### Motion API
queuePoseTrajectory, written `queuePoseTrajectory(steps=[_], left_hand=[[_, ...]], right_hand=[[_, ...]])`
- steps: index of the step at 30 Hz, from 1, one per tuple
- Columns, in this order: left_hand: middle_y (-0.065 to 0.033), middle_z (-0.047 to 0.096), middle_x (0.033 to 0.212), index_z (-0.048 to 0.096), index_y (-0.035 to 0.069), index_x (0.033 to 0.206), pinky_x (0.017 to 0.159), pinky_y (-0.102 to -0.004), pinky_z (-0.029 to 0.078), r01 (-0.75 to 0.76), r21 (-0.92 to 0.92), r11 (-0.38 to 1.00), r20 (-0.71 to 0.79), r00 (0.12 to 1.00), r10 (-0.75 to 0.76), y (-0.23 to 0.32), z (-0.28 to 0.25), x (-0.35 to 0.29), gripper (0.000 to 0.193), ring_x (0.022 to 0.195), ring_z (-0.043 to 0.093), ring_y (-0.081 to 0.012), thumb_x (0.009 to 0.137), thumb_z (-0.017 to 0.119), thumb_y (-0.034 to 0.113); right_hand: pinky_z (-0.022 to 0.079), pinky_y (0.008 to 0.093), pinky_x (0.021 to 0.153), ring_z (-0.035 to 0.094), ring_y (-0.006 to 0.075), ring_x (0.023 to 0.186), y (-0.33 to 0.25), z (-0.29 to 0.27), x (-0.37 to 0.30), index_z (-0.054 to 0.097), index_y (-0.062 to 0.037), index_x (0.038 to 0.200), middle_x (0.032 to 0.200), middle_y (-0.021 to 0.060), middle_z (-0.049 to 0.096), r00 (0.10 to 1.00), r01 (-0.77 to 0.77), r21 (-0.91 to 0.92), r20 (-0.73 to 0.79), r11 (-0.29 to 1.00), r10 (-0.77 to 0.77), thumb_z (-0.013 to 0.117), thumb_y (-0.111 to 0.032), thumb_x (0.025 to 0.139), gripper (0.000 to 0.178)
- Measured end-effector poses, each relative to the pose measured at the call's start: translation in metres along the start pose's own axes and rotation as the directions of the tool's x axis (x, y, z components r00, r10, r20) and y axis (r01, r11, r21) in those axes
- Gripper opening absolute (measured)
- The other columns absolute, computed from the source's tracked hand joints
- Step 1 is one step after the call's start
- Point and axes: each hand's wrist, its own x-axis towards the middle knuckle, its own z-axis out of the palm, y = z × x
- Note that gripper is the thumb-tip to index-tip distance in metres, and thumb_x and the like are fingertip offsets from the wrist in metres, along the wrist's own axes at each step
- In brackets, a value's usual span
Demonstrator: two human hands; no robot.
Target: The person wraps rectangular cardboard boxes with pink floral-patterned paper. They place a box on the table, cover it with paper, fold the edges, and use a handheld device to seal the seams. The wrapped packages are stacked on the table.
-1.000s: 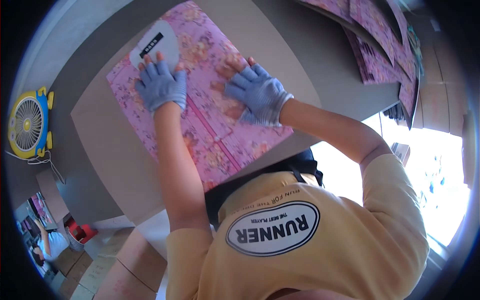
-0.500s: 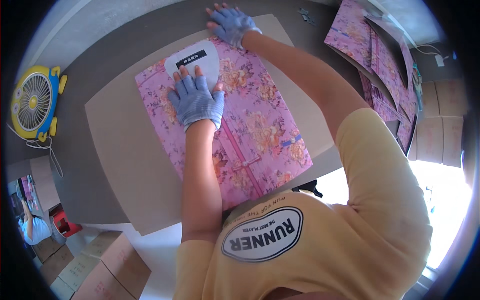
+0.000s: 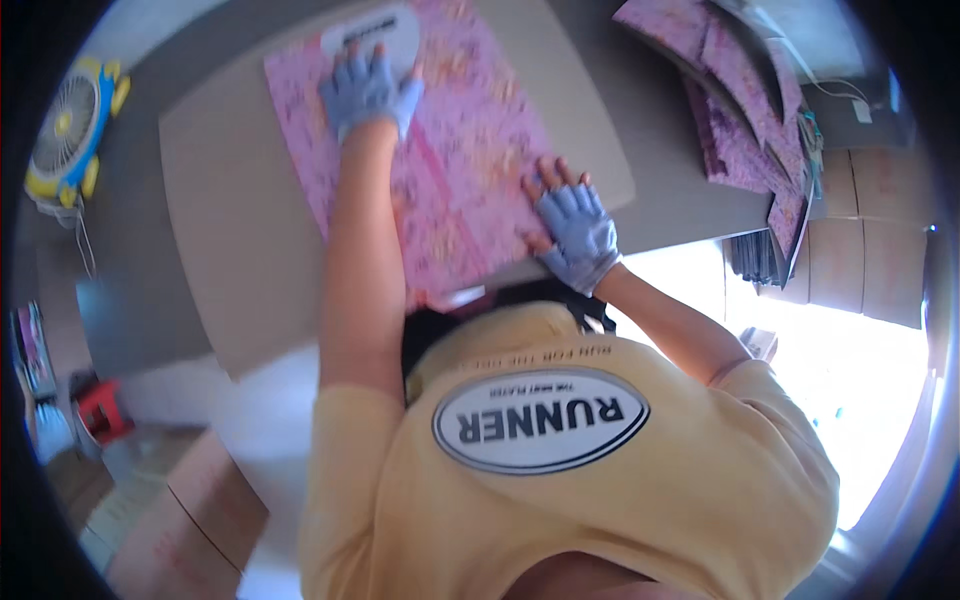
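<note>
A pink floral sheet (image 3: pixel 470 190), its print slightly blurred, lies on a large tan board (image 3: pixel 230 200) on the table. My left hand (image 3: pixel 370 92), in a blue fingerless glove, rests with fingers apart on the sheet's far part. Its fingertips touch the lower edge of a white rounded patch (image 3: pixel 385 32) with a dark label. Spread over the sheet's near right edge is my right hand (image 3: pixel 575 225), gloved the same way, with nothing in its grasp.
A yellow and blue fan (image 3: pixel 72 130) stands at the left on the grey table (image 3: pixel 680 215). Folded pink floral pieces (image 3: pixel 740 110) are heaped at the far right. Cardboard boxes (image 3: pixel 870 255) are stacked at the right, with more boxes (image 3: pixel 190 520) at the lower left beside a red object (image 3: pixel 98 410).
My right hand has come from the sheet's far edge to its near right edge. My left hand stays on the sheet by the white patch. The whole view has shifted.
</note>
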Motion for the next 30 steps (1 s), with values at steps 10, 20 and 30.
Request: queuePoseTrajectory(steps=[10,20,30], left_hand=[[-0.0141,0.037,0.144,0.043,0.013,0.137,0.108,-0.0465,0.024,-0.055,-0.077,0.995,-0.024,0.998,0.054,0.003,-0.011,-0.049,0.064,0.134,0.032,-0.0304,0.087,0.042,0.053],[-0.0123,0.036,0.146,0.041,0.026,0.14,0.108,-0.0474,0.025,-0.152,0.005,0.988,-0.113,0.982,0.152,-0.014,0.012,-0.053,0.057,0.135,0.032,-0.0301,0.091,0.035,0.055],[-0.0117,0.044,0.141,0.044,0.002,0.136,0.108,-0.0374,0.028,-0.107,-0.941,0.322,-0.175,0.966,-0.19,0.026,-0.094,-0.063,0.052,0.13,0.039,-0.0221,0.093,0.053,0.03]], right_hand=[[0.043,0.0362,0.098,0.052,0.0256,0.117,-0.023,0.0,-0.065,0.031,-0.0016,0.141,0.131,0.0168,0.048,0.722,-0.112,0.903,0.361,-0.414,0.591,0.052,-0.015,0.092,0.056],[0.058,0.0274,0.062,0.069,0.0242,0.077,-0.015,0.02,-0.078,0.046,-0.0013,0.125,0.103,0.0117,0.063,0.71,-0.427,0.743,0.629,-0.516,0.318,0.052,-0.008,0.091,0.034],[0.056,0.0234,0.066,0.064,0.0136,0.082,0.03,-0.03,-0.094,0.049,-0.0024,0.129,0.104,0.0065,0.063,0.873,-0.095,0.948,0.226,-0.304,0.432,0.051,-0.009,0.094,0.036]])
